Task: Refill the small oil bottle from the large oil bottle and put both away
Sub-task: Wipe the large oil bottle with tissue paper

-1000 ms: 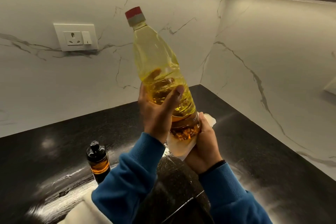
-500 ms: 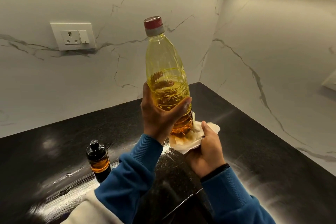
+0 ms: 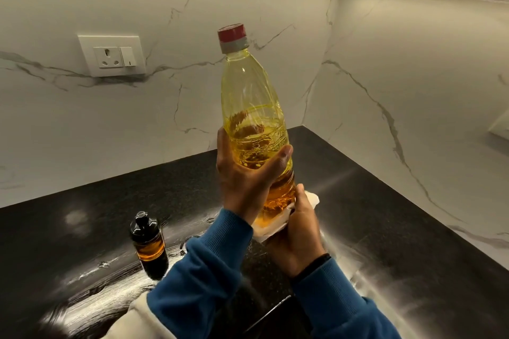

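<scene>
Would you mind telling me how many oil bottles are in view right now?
2. The large oil bottle is held above the counter by the left hand, with the right hand at its base. The small oil bottle stands on the black counter, lower left.

I count two oil bottles: one large bottle (image 3: 252, 107) with a red cap (image 3: 231, 32), and one small dark bottle (image 3: 148, 245) on the counter (image 3: 385, 215). I see two hands, left hand (image 3: 245, 181) and right hand (image 3: 298, 234), one white cloth (image 3: 271, 224), and one wall socket (image 3: 111, 55).
</scene>
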Tool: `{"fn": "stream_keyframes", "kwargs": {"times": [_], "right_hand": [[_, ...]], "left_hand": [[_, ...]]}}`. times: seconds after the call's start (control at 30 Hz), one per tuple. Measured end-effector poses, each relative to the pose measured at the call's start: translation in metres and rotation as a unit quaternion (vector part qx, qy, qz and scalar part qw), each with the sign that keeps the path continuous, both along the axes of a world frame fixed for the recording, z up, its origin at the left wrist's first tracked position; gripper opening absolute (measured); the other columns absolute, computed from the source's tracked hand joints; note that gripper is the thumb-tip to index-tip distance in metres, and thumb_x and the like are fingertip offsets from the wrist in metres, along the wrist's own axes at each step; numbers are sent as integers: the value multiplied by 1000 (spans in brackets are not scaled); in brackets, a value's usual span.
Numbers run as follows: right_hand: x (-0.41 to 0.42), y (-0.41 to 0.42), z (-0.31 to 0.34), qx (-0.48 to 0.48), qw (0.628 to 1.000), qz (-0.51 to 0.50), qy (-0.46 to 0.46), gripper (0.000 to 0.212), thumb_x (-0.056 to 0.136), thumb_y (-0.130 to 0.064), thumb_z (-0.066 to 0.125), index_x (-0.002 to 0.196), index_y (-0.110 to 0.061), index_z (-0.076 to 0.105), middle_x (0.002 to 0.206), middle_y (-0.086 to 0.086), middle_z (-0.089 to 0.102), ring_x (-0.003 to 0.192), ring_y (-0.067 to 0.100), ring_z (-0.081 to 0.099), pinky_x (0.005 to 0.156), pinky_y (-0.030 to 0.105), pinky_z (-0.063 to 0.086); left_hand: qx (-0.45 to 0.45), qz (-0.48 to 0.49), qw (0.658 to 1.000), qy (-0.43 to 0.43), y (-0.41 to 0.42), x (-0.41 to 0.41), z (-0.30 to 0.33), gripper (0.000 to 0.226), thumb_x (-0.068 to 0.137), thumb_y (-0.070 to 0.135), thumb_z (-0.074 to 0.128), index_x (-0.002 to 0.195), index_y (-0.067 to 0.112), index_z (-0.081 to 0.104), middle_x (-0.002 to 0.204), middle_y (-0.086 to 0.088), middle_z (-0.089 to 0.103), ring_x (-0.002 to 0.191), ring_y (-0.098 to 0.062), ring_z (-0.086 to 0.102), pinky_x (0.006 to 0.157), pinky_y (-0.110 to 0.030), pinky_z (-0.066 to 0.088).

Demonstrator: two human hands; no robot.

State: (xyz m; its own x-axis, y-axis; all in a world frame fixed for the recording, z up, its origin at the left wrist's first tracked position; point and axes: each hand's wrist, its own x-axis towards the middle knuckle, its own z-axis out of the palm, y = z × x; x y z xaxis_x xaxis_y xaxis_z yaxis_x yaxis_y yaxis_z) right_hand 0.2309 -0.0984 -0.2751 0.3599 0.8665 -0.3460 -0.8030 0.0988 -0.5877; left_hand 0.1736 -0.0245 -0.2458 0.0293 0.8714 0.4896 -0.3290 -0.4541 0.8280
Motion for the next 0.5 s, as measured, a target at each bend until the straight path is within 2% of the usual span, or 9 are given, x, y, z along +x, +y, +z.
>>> {"fn": "stream_keyframes", "kwargs": {"times": [0.2, 0.27, 0.37, 0.43, 0.5], "right_hand": [[2, -8, -1, -81, 992, 13, -100, 49, 101, -47, 41, 123, -10, 64, 113, 21, 70, 108, 38, 66, 93, 49, 53], [5, -13, -3, -101, 986, 1, -135, 47, 100, -46, 42, 120, -11, 65, 109, 20, 72, 108, 40, 66, 94, 51, 53], [6, -15, 4, -83, 973, -74, -201, 38, 102, -40, 43, 118, -14, 65, 105, 11, 75, 102, 32, 69, 96, 52, 51], [8, -14, 15, -55, 941, -160, -292, 32, 100, -43, 46, 110, -19, 65, 98, 8, 73, 93, 30, 69, 92, 48, 52], [8, -13, 30, 7, 883, -195, -427, 56, 88, -65, 51, 94, -10, 59, 75, 18, 61, 69, 41, 58, 71, 42, 49]], "left_hand": [[-28, 1, 1000, -8, 18, -9, -6, 82, 61, 41, 87, 131, 37, 45, 123, 2, 61, 111, -15, 66, 88, -32, 59], [-34, -7, 999, -11, 23, -12, -7, 78, 61, 38, 86, 128, 37, 46, 121, 1, 62, 109, -16, 67, 87, -34, 59], [-14, -8, 1000, 27, 29, -17, -12, 73, 61, 38, 85, 124, 35, 49, 115, 3, 64, 105, -13, 68, 83, -28, 59], [1, -23, 997, 73, 29, -19, -16, 72, 59, 42, 84, 121, 36, 48, 113, 6, 63, 100, -6, 68, 78, -21, 58], [-1, -48, 993, 112, 27, -19, -21, 74, 59, 41, 87, 122, 35, 48, 110, 8, 64, 96, 1, 68, 75, -15, 56]]}}
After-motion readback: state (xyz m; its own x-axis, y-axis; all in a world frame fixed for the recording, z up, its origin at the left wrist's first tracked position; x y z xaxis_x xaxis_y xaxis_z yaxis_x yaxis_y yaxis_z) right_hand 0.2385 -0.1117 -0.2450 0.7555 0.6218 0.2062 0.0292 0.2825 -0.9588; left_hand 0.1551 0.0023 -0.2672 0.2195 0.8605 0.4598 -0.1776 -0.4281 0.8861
